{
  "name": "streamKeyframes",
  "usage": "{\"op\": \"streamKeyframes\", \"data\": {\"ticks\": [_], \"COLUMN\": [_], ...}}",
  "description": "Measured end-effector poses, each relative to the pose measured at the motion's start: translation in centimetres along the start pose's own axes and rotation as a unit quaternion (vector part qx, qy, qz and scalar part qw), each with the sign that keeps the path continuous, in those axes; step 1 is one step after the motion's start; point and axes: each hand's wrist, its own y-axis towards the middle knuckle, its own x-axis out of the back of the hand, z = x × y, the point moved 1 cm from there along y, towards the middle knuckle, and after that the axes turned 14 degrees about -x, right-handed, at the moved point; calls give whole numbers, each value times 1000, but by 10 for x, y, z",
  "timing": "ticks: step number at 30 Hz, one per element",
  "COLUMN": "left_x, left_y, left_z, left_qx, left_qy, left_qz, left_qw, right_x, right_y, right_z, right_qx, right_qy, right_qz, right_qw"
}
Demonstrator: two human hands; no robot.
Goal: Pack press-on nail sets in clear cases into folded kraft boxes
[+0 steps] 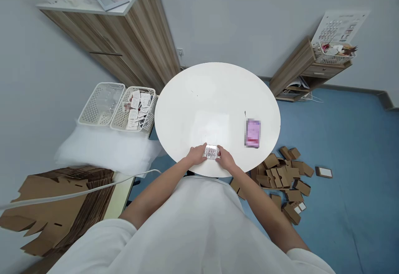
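Observation:
Near the front edge of the round white table (215, 87), a small clear plastic case (211, 151) with rows of tiny silvery pieces lies between my two hands. My left hand (197, 154) grips its left side. The fingers of my right hand (225, 157) are closed on its right side. What the tiny pieces are is too small to tell. To the right on the tabletop lies a pink, pixelated flat item (252, 133), with a small dark object (245, 113) just beyond it.
Two white plastic baskets (102, 107) stand left of the table, one holding white cards (137, 109). Below them are bubble wrap (109, 147) and stacked flat cardboard (59, 207). Small brown boxes (280, 176) pile on the blue floor at right. Wooden cabinets (124, 37) stand behind.

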Motion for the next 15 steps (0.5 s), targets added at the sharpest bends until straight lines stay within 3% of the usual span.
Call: {"op": "streamKeyframes", "data": {"ticks": [7, 11, 15], "left_x": [-6, -10, -13], "left_y": [-4, -4, -12], "left_z": [1, 0, 1], "left_qx": [-25, -24, -11], "left_qy": [-10, -1, 10], "left_qz": [-26, -5, -15], "left_qw": [999, 1000, 1000], "right_x": [0, -3, -3], "right_y": [-9, -13, -22], "right_z": [-1, -5, -5], "right_qx": [10, 3, 28], "right_qy": [7, -7, -44], "right_qz": [1, 3, -48], "right_qw": [1000, 1000, 997]}}
